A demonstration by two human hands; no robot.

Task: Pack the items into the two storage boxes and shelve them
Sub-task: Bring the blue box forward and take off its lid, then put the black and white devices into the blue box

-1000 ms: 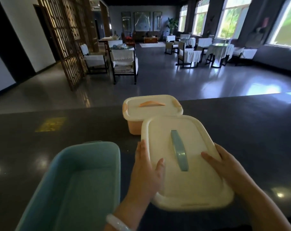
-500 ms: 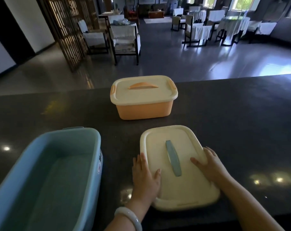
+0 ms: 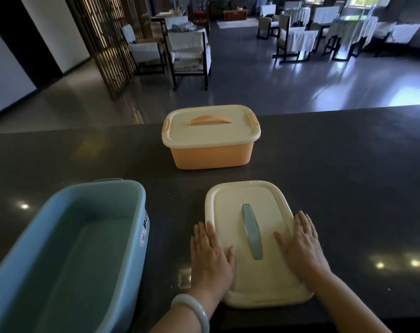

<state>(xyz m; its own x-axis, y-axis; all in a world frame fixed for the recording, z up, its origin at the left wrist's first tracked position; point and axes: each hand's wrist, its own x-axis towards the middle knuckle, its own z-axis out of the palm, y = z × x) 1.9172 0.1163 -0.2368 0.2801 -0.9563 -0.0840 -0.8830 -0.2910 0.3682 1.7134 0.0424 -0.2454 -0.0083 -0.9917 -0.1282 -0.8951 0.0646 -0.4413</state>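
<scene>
A cream lid with a blue handle (image 3: 254,239) lies flat on the dark counter (image 3: 348,179) in front of me. My left hand (image 3: 210,258) rests flat on its left edge with straight fingers. On the lid's right edge lies my right hand (image 3: 302,248), also flat. An open, empty blue storage box (image 3: 67,251) stands at the near left. An orange storage box (image 3: 211,140) with its cream lid clipped on sits further back at the counter's middle.
Beyond the counter's far edge lies a dim hall with a shiny floor, chairs and cloth-covered tables (image 3: 297,37), and a wooden lattice screen (image 3: 108,39) at the left. A pale bangle (image 3: 192,308) circles my left wrist.
The cream lid has come down from mid-air and now lies flat on the counter. Both hands went from holding its sides to resting flat on it. My view tilted down.
</scene>
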